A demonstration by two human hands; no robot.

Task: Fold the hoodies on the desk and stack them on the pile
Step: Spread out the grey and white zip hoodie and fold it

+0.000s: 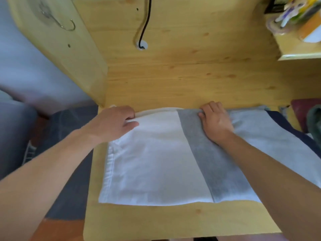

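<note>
Left edge of my view: a grey-blue wall [26, 66] and something dark on the floor [69, 162], blurred, well to the left of my left hand.
Hook: I see a metal hook [68, 26] on the wooden side panel [69, 40], far up and away from both grips.
Left hand: my left hand [114, 122] sits at the far left corner of the white hoodie [152, 162]; fingers curled over the far edge, thumb on top, pinching the cloth there.
White hoodie: lies flat on the desk [156, 221], spread from my left grip toward me and rightward to the grey band.
Cable: a black cable [145, 21] drops into a white grommet [142, 45] in the back panel, beyond and between my two hands.
Grey band: a darker grey strip [203, 162] of fabric runs from under my right hand toward me, touching the white cloth on its left side.
Right hand: my right hand [214, 120] is on the far end of the grey strip; fingertips curled round the far edge, gripping it, palm resting on the cloth.
Light grey cloth: a paler grey garment [257, 129] lies just right of my right grip, partly under my forearm.
Dark edge: a navy fabric [284, 122] shows past the pale grey, further right.
Right margin: a dark red thing [302, 108] and a green one [314, 119], too blurred for me to name.
Shelf: a small wooden shelf [298, 54] with colourful clutter, far up right of my right hand.
</note>
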